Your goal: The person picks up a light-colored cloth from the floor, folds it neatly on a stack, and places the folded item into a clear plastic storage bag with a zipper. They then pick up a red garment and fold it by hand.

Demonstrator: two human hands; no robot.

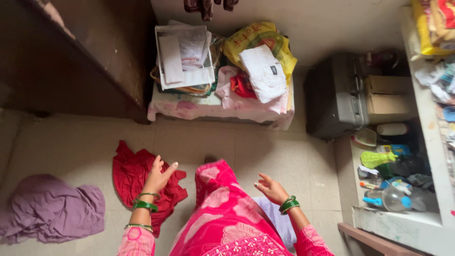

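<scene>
2 bare hands are held open above a tiled floor, nothing gripped.

The left hand is spread just over a crumpled red cloth lying on the floor at 9 o'clock of the pink patterned garment worn by the person; contact cannot be told. The right hand is held at 3 o'clock of that garment, its grip apart, fingers loosely curled, above a white sheet. Green bangles are worn on both wrists. A purple cloth is heaped at 9 o'clock, well apart. At 12 o'clock a low table is loaded with papers and folded clothes; a grey case stands at 2 o'clock.
</scene>
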